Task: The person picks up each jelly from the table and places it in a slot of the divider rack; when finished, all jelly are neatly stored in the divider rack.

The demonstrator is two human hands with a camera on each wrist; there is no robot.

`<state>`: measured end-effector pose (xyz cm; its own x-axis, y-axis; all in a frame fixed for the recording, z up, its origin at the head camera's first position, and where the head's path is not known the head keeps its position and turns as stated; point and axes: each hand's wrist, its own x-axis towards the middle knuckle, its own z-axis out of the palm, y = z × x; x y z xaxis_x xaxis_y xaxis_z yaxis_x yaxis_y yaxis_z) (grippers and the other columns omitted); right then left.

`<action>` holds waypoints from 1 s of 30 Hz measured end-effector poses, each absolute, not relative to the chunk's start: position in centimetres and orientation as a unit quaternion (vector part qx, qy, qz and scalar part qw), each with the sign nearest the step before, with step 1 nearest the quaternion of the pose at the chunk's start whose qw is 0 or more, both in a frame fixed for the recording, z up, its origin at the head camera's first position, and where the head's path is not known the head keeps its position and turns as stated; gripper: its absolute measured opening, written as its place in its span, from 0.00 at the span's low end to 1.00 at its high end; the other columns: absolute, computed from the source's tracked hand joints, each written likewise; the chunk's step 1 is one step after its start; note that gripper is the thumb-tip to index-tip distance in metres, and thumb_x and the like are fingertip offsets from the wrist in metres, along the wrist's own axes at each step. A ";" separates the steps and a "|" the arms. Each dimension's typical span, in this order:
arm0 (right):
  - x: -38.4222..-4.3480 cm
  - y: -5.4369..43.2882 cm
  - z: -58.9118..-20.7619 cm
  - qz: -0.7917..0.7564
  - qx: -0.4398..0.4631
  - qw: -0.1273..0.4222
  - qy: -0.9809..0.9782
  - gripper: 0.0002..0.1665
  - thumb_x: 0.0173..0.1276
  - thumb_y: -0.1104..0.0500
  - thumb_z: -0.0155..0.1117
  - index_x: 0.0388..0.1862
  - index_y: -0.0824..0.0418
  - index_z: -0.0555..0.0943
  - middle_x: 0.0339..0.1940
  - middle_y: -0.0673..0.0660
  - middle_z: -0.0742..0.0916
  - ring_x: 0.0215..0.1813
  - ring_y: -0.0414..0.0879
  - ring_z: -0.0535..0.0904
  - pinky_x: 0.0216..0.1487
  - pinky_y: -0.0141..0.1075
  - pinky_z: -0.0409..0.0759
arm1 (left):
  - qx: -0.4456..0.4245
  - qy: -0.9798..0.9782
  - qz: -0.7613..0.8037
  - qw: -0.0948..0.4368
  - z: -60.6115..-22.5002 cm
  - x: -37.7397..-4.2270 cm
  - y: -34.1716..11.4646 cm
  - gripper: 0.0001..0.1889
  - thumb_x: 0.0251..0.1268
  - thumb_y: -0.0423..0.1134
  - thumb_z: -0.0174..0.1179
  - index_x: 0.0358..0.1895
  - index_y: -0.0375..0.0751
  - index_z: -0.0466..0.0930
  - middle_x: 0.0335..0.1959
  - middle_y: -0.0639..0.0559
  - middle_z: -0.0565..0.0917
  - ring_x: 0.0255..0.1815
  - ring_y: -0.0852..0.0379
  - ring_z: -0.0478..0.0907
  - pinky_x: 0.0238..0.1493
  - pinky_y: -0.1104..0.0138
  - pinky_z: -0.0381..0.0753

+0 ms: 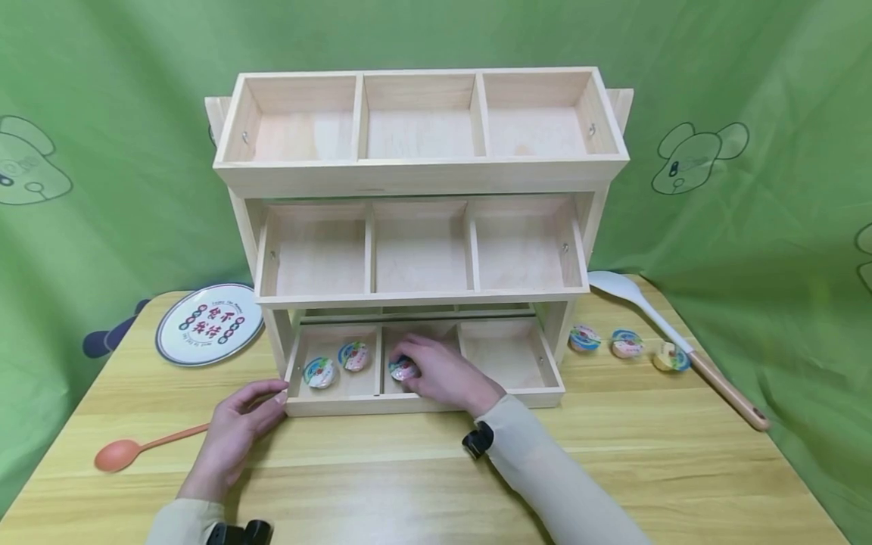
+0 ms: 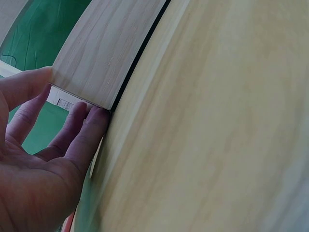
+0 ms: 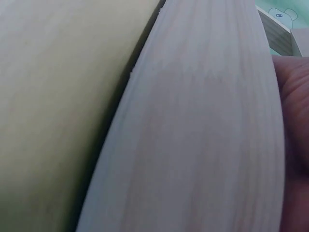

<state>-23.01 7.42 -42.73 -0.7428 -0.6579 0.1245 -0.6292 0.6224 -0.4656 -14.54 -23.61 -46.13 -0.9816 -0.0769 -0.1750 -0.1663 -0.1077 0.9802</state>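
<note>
A wooden three-tier rack [image 1: 422,299] stands on the table. In the middle compartment of its bottom tray, my right hand [image 1: 443,371] pinches a small foil-lidded jelly cup [image 1: 403,369]. Two more jelly cups, one [image 1: 319,372] nearer the front and another [image 1: 353,356] behind it, sit in the tray's left compartment. My left hand [image 1: 238,428] rests its fingertips against the left front corner of the bottom tray. The left wrist view shows those fingers [image 2: 89,137] touching the end of the front board [image 2: 104,53]. In the right wrist view the front board [image 3: 207,116] hides most of my right hand.
Three jelly cups, the middle one [image 1: 627,344] among them, stand right of the rack. Beside them lies a white ladle [image 1: 640,299] with a wooden handle. A round printed plate [image 1: 209,325] lies at the left. An orange spoon [image 1: 119,456] is near my left hand.
</note>
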 end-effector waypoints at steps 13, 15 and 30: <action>-23.3 7.0 -42.6 -0.239 -0.364 0.041 0.899 0.23 0.60 0.62 0.71 0.55 0.59 0.81 0.54 0.53 0.80 0.51 0.45 0.78 0.54 0.35 0.80 | -0.092 0.668 0.738 0.029 -46.2 -14.5 -23.6 0.14 0.67 0.29 0.61 0.53 0.30 0.79 0.58 0.37 0.72 0.50 0.55 0.81 0.57 0.64 0.80; -23.3 7.0 -42.6 -0.238 -0.366 0.042 0.899 0.23 0.61 0.61 0.71 0.56 0.59 0.81 0.54 0.53 0.81 0.52 0.45 0.78 0.54 0.35 0.80 | -0.093 0.670 0.736 0.029 -46.2 -14.5 -23.6 0.14 0.67 0.29 0.61 0.54 0.29 0.78 0.57 0.39 0.73 0.50 0.55 0.81 0.57 0.64 0.80; -21.8 9.5 -39.8 -0.262 -0.324 0.069 0.906 0.28 0.65 0.55 0.70 0.63 0.59 0.77 0.68 0.61 0.75 0.68 0.56 0.69 0.71 0.52 0.66 | -0.089 0.670 0.736 0.027 -46.1 -14.5 -23.6 0.14 0.66 0.29 0.62 0.53 0.29 0.79 0.55 0.44 0.75 0.50 0.56 0.81 0.57 0.64 0.80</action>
<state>-21.75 9.48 -39.81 -0.7807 -0.6232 0.0449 -0.5510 0.6528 -0.5199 -14.50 -23.60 -46.05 -0.9826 -0.0791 -0.1679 -0.1597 -0.1003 0.9820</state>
